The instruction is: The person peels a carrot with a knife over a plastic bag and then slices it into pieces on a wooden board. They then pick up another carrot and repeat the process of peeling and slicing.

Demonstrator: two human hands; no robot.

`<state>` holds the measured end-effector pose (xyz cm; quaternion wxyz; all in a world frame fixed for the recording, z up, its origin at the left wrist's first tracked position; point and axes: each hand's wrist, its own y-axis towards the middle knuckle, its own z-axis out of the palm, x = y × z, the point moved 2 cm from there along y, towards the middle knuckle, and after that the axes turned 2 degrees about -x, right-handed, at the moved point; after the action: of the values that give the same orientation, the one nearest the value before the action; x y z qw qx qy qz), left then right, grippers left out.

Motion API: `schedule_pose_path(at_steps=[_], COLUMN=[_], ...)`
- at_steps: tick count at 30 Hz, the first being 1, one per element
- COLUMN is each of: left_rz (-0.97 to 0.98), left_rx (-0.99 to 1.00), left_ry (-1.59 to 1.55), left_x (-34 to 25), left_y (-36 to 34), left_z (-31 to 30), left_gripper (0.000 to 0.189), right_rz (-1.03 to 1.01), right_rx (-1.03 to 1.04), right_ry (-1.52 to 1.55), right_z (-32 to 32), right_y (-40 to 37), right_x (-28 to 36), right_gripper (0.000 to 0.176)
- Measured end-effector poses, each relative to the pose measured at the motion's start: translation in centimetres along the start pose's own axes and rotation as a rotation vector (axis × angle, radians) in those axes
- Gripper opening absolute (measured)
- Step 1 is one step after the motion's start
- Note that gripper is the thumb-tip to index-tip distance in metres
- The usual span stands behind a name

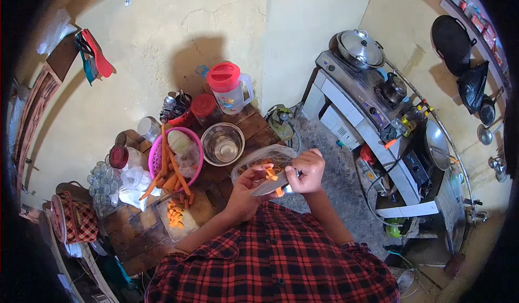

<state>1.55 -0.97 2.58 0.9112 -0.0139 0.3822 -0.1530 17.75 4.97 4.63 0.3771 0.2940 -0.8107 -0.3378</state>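
Note:
My right hand (306,172) is a closed fist around a knife, whose broad grey blade (267,188) points left, across the front of my body. Fingers of my left hand (244,190) are closed on an orange piece of carrot (271,174), just above the blade. Behind both hands is a clear plastic bag (274,150) with orange and brownish bits inside, partly covered by the hands. Cut carrot pieces (175,215) lie on a pale cutting board (195,212) left of my left forearm. Whole carrots (172,165) rest in a pink basket (199,145).
On the wooden table (124,232) stand a metal bowl (223,135), a red-lidded pitcher (230,89), a red-lidded jar (205,111) and several glasses (102,181). To the right, a stove (351,81) holds a lidded pot (361,48) and a kettle (393,89).

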Motion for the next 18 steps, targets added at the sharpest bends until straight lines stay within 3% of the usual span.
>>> schedule_pose_path(at_steps=[10, 12, 15, 18], left_rz=[0.01, 0.105, -0.014, 0.078], left_rx=[0.001, 0.024, -0.069, -0.048], left_ry=[0.152, 0.317, 0.217, 0.221], left_x=[0.2, 0.3, -0.3, 0.4], left_y=[0.0, 0.1, 0.0, 0.1], left_z=[0.1, 0.2, 0.4, 0.0], left_gripper=[0.047, 0.047, 0.049, 0.045], right_rz=[0.014, -0.007, 0.038, 0.01], right_rx=[0.009, 0.034, -0.036, 0.027], right_ry=[0.025, 0.026, 0.041, 0.059], right_z=[0.3, 0.4, 0.9, 1.8], right_y=[0.1, 0.1, -0.1, -0.3], right_x=[0.3, 0.3, -0.7, -0.7], right_gripper=[0.026, 0.026, 0.025, 0.023])
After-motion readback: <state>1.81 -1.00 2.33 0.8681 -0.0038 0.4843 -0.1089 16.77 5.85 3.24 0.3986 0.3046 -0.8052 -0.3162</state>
